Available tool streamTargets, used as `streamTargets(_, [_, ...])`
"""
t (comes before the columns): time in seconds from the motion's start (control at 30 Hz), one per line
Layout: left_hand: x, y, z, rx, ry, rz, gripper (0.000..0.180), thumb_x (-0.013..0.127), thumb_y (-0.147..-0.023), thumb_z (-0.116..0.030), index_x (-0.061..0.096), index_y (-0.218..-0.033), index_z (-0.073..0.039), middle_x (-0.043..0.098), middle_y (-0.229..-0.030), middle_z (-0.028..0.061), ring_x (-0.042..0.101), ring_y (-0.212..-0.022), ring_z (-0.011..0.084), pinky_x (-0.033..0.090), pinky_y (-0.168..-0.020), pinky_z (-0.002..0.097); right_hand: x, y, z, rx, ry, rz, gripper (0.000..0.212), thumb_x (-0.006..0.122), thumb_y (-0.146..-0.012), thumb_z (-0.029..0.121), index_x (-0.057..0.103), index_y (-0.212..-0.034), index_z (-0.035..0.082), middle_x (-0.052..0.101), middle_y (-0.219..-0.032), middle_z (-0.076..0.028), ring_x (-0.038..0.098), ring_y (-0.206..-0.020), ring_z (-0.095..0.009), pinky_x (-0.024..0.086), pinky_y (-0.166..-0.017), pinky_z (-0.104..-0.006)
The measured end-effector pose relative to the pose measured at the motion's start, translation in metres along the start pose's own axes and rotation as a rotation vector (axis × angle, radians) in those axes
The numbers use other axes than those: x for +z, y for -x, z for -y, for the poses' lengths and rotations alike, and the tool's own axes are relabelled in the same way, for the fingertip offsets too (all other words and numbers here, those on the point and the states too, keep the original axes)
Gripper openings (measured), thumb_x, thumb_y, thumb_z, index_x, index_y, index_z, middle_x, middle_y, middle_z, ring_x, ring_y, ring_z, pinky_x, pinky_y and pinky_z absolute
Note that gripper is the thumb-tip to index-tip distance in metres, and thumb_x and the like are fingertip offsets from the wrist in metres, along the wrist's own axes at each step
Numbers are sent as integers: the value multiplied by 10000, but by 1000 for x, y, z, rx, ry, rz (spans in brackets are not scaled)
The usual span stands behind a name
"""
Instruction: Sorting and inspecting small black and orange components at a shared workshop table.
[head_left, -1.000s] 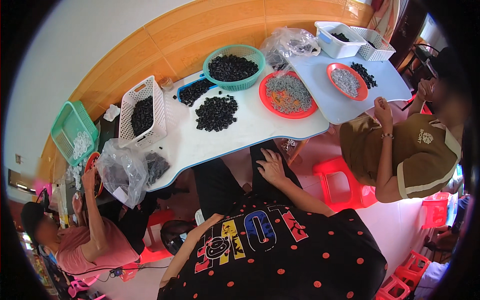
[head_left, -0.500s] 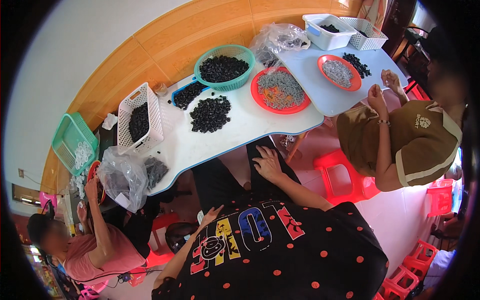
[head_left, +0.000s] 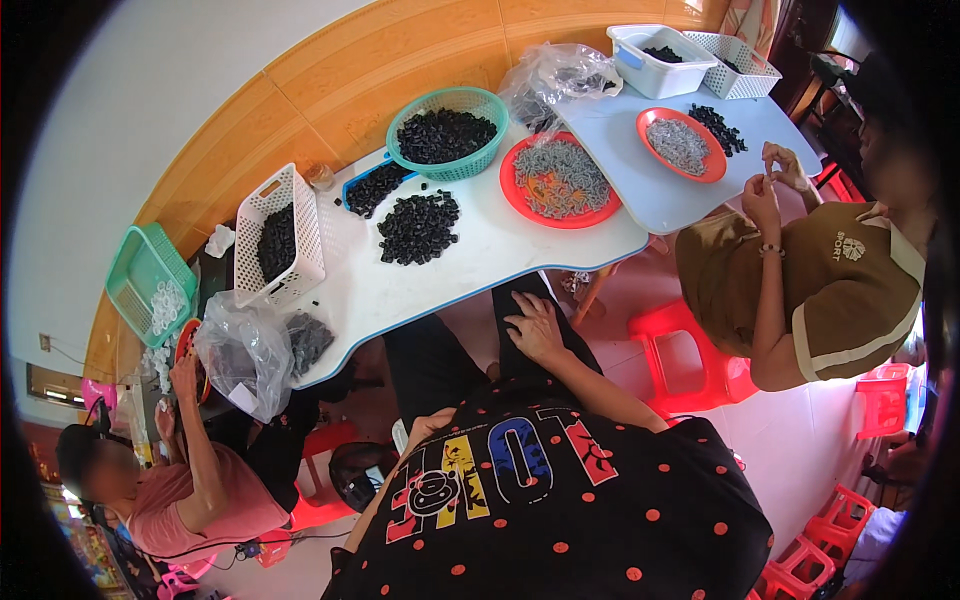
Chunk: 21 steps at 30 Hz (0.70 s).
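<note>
My right hand (head_left: pixel 534 327) lies on my right thigh below the table edge, fingers spread and nothing in them. At my lap, my left hand (head_left: pixel 430 425) is against the hem of my black printed shirt (head_left: pixel 560 510); its fingers are mostly hidden. A small white object (head_left: pixel 400 436) shows beside it, its kind unclear. On the white table (head_left: pixel 480 240) in front sit a heap of small black pieces (head_left: pixel 420 228), a green basket (head_left: pixel 470 171) filled with more, and a red plate (head_left: pixel 511 190) of small grey parts.
A white basket (head_left: pixel 309 225) and a clear plastic bag (head_left: pixel 240 360) stand at the table's left. To the right, a person in a brown shirt (head_left: pixel 800 290) works near an orange plate (head_left: pixel 716 165); another in pink (head_left: pixel 220 490) sits left. Red stools (head_left: pixel 690 365) stand nearby.
My left hand has shifted slightly, its fingers now tucked by the shirt hem. My right hand stays on the thigh. The right-hand person's hands have come closer together.
</note>
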<state>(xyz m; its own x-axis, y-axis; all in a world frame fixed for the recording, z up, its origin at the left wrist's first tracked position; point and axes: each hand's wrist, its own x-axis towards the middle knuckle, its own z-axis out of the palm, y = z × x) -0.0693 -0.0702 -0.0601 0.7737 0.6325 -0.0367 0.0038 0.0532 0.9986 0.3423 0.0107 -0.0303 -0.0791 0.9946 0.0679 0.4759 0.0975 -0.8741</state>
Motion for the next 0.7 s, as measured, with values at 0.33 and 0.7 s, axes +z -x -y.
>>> streamTargets(0.33, [2, 3, -1, -258, -424, -113, 287, 945, -1127, -204, 940, -1242, 59, 887, -1373, 131, 822, -1279, 246, 638, -1080, 393, 10, 0, -16, -24, 20, 99, 383, 834, -1222, 440, 950, -1476, 178, 832, -1702, -114, 757, -1546, -324, 369, -1401, -665])
streamTargets(0.7, [15, 54, 70, -174, 11, -353, 200, 956, -1058, -155, 933, -1150, 20, 817, -1138, 89, 778, -1140, 225, 576, -999, 344, 26, 4, -29, -49, 30, 260, 383, 827, -1226, 463, 962, -1452, 186, 834, -1701, -106, 747, -1577, -331, 336, -1439, -690])
